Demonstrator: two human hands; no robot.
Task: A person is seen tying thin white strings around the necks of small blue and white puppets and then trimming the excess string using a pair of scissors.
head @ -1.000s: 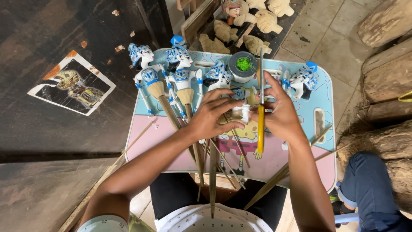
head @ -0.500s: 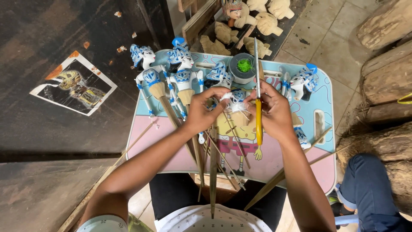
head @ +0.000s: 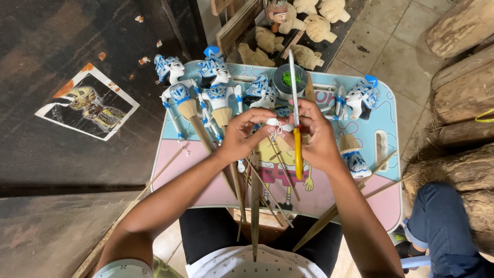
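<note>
1. The left hand (head: 242, 136) and right hand (head: 319, 136) meet over the middle of the bench (head: 383, 203), fingertips pinching a small white string knot (head: 276, 125) between them.
2. The right hand also grips a yellow-handled blade (head: 297, 139), its metal tip pointing away from the person.
3. Thin wooden rods (head: 254, 206) hang from the hands toward the lap.
4. Blue-and-white puppets (head: 218, 85) lie across the bench's far edge beside a round pot (head: 288, 80) with green inside.
5. Unpainted carved heads (head: 316, 28) sit beyond the bench.
</note>
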